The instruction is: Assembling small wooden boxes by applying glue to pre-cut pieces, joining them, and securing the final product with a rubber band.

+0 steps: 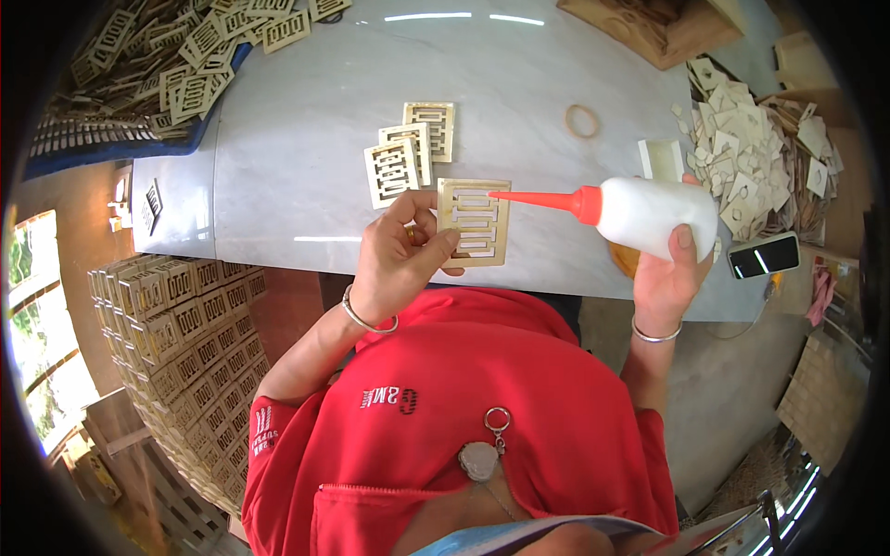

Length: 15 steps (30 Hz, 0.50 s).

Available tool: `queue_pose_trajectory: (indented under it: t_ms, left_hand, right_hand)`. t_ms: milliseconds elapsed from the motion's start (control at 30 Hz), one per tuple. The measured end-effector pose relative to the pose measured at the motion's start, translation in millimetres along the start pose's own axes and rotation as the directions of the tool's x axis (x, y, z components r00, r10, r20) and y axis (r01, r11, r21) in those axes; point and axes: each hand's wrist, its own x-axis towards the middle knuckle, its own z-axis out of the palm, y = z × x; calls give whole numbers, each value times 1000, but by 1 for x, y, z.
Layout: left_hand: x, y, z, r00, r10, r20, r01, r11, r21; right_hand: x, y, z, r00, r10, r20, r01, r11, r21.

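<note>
Between the thumb and fingers of my left hand (405, 246) is a flat square wooden panel (498, 243) with a cut-out lattice pattern, held up above the table's near edge. My right hand (669, 278) is wrapped round a white squeeze bottle (649, 215) with a long red nozzle (542, 199). The bottle lies nearly level, and the nozzle's tip is at the panel's upper part; whether it touches, I cannot tell. Just beyond my left hand, a few similar lattice panels (392, 174) overlap on the table.
A blue crate (199, 130) heaped with lattice panels stands far left on the grey table (306, 102). Stacked lattice boxes (185, 334) rise at the left. Thin wooden pieces (742, 139) pile up at the right, near a phone (763, 256). A rubber band (582, 121) lies farther back.
</note>
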Motion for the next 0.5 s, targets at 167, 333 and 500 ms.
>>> queue_pose_trajectory:
  t_ms: [167, 333, 500]
  left_hand:
    - [-4, 5, 9, 1000, 0, 12, 0, 999, 44]
    - [-5, 6, 10, 999, 3, 44, -8, 995, 97]
    - [-6, 7, 11, 998, 32, 46, -38, 990, 132]
  right_hand:
    - [4, 6, 4, 999, -30, 23, 32, 998, -62]
    - [8, 8, 8, 996, -59, 72, 66, 993, -95]
    - [8, 3, 9, 996, -49, 74, 57, 993, -108]
